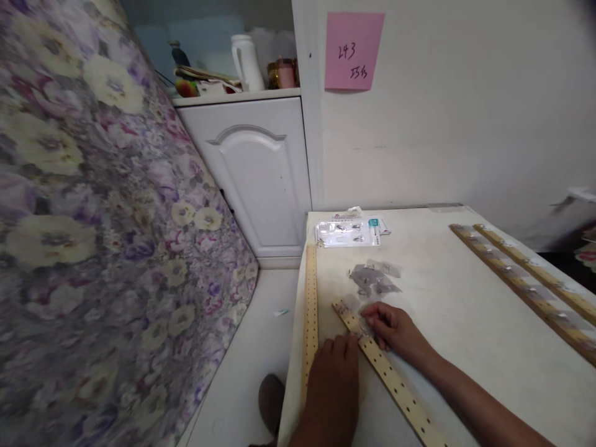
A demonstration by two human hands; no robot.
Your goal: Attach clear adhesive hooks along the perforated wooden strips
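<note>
A perforated wooden strip [395,382] lies slanted on the white table [465,323]. My left hand [335,379] rests on the strip's left side, fingers curled down onto it near its upper end. My right hand [395,329] pinches a small clear packet [365,326] against the same strip. A little pile of clear packets with small metal parts [375,278] lies just beyond my fingers. A second perforated strip [310,310] runs along the table's left edge.
Two more wooden strips [526,279] with packets attached lie at the right. A flat plastic package [347,233] sits at the table's back. A pink note [354,51] hangs on the wall. A floral bedspread [93,217] fills the left; a white cabinet [261,174] stands behind.
</note>
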